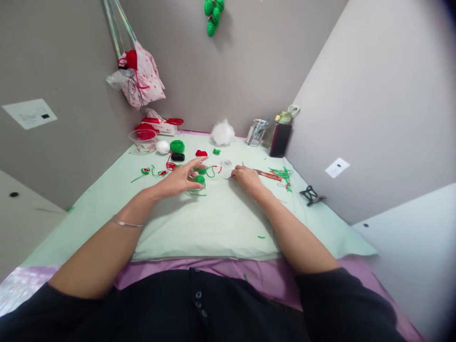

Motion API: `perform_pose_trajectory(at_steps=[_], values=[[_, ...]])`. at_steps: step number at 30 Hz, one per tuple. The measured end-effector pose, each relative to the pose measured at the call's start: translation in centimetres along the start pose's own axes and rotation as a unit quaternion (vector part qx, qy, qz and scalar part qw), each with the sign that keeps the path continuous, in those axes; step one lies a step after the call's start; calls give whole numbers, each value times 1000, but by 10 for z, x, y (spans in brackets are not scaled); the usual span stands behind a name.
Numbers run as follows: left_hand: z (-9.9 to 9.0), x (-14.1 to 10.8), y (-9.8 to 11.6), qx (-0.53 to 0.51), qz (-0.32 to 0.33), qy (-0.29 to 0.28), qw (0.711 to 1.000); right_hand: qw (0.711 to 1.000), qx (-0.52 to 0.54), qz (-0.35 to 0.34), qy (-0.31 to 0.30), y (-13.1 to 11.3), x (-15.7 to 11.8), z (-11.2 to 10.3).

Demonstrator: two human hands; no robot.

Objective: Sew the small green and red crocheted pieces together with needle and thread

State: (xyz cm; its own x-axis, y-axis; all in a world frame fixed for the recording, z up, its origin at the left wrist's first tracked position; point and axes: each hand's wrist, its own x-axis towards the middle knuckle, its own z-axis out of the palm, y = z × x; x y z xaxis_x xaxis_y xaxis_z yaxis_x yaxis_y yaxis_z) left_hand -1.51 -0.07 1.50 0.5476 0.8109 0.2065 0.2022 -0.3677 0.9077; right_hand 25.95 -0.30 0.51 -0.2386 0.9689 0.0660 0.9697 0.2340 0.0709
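Note:
My left hand [178, 179] is over the table with thumb and fingers spread apart. Close to its fingertips lies a small green crocheted ball [200, 180], with a second green piece [202, 170] just behind it. Loose green yarn trails below the thumb. My right hand [247, 180] rests on the table to the right, its fingers pinched together. A thin dark strand shows by those fingertips; whatever they grip is too small to name. Orange-handled scissors [270, 175] lie just beyond this hand. A red crocheted piece [201, 153] sits behind the left hand.
White stuffing [223, 133], a green yarn ball [177, 146], black thread spool [177, 156] and plastic tub [143, 141] line the back. A pen cup [256, 133], bottle and phone [280, 140] stand right. Green yarn scraps [285, 175] and a black claw clip [312, 195] lie nearer.

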Motion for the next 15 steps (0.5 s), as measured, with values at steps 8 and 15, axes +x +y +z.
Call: perform_pose_trajectory(at_steps=[8, 15], values=[[-61, 8, -21, 98, 12, 283, 954, 999, 37, 24, 31, -2, -3, -1], [-53, 9, -26, 184, 5, 267, 946, 913, 385, 8, 135, -7, -2, 1]])
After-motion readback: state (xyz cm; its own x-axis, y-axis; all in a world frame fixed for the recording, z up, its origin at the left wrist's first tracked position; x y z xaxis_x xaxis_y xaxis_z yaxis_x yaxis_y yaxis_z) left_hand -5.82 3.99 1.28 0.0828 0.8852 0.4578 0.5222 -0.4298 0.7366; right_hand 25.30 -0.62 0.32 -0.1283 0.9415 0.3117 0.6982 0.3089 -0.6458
